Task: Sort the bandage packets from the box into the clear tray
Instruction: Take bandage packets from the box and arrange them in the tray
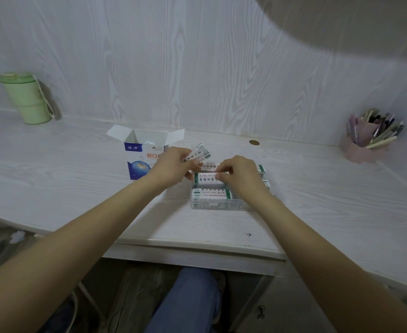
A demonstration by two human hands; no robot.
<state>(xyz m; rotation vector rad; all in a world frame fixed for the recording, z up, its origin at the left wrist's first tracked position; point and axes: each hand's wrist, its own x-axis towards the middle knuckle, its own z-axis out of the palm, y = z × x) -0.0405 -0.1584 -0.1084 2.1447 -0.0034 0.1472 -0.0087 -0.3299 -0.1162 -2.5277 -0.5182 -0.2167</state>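
Note:
A white and blue bandage box [140, 153] stands open on the desk, flaps spread. Right of it lies the clear tray [212, 205], holding several white packets with green ends. My left hand [171, 165] pinches a small fan of packets [198, 152] above the tray's far left corner. My right hand [239, 175] hovers over the tray's far half and pinches one packet [208, 178] by its right end, laying it across the others. The tray's right side is hidden under my right hand.
A green lidded cup [27, 98] stands at the back left against the wall. A pink holder full of pens [366, 143] sits at the back right. A small brass disc [254, 142] is set in the desk behind the tray. My knee shows below the desk edge.

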